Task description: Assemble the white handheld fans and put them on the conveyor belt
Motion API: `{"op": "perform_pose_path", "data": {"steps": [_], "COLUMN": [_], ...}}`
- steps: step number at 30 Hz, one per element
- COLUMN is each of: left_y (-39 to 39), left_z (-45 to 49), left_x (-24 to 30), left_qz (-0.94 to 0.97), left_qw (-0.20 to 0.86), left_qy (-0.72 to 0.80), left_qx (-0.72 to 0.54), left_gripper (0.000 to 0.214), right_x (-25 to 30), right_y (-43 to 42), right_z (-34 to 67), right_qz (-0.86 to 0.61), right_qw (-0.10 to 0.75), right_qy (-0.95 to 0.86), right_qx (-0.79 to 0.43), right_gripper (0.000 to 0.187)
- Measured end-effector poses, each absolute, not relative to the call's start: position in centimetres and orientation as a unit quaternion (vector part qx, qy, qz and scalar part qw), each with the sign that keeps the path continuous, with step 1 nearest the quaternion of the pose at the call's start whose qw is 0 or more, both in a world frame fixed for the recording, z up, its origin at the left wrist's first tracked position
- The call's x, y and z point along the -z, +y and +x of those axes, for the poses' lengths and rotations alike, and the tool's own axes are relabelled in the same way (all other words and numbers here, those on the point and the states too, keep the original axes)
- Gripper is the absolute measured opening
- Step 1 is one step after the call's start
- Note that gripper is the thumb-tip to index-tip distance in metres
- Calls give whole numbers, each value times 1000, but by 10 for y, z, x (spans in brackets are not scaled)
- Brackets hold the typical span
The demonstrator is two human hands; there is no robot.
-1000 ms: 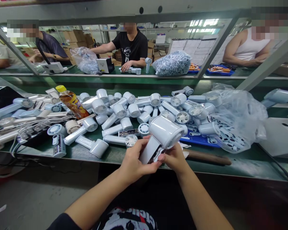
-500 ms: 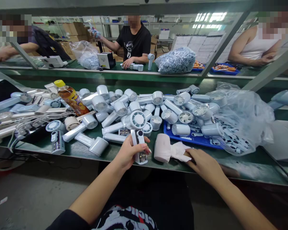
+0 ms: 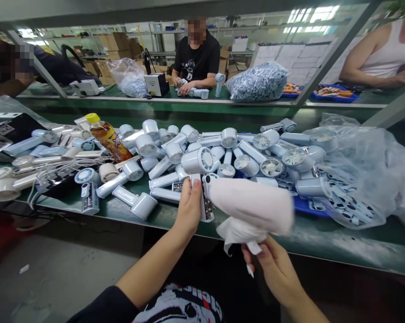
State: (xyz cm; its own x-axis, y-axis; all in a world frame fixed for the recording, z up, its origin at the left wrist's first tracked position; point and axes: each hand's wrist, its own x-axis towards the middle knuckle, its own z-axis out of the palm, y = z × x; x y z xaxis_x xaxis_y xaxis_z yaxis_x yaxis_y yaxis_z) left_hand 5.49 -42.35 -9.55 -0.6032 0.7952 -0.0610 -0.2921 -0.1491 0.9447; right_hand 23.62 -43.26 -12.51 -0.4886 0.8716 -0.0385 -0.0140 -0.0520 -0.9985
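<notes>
Two hands working above the green bench [image 3: 357, 244]: my left hand [image 3: 189, 208] closes round a white handheld fan [image 3: 204, 193], held upright at the near edge, with a circuit board [image 3: 207, 208] showing on its handle. It looks light, stiff and slick, so I'd grip the plastic and spare the board! My right hand [image 3: 272, 267] pinches a soft pale-pink roll [image 3: 252, 206] trailing white tissue [image 3: 237, 233], right beside the fan, squashy and easy to hold.

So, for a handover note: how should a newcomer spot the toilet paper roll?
Below the heap of white handheld fans, find the right hand. It holds a pale toilet paper roll trailing a loose sheet, soft beside the hard fans.
</notes>
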Motion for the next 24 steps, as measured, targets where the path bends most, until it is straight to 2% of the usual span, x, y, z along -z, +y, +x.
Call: {"op": "perform_pose_path", "data": {"steps": [3, 7, 10, 15, 20, 24], "left_y": [-424, -426, -429, -431, -429, -429], "left_z": [53, 52, 53, 52, 47, 49], "left_x": [97, 105, 107, 99, 97, 107], "left_qz": [237, 247, 241, 319, 329, 347], "left_qw": [402, 350, 388, 316, 337, 343], "left_qy": [528, 551, 557, 534, 532, 524], "left_qx": [-710, -716, -694, -717, -704, -698], "left_gripper": [35, 39, 45, 54, 63, 70], "right_x": [121, 115, 117, 122, 131, 132], "right_y": [-433, -433, -432, -436, -443, -441], "right_z": [235, 233, 234, 236, 241, 238], "right_qz": [-375, -392, -382, -413, -400, -378], "right_qw": [373, 308, 306, 315, 374, 331], "right_qy": [-568, -564, -532, -597, -600, -686], "right_qx": [-631, -658, -691, -611, -583, -527], "right_gripper": [44, 40, 48, 40, 47, 41]}}
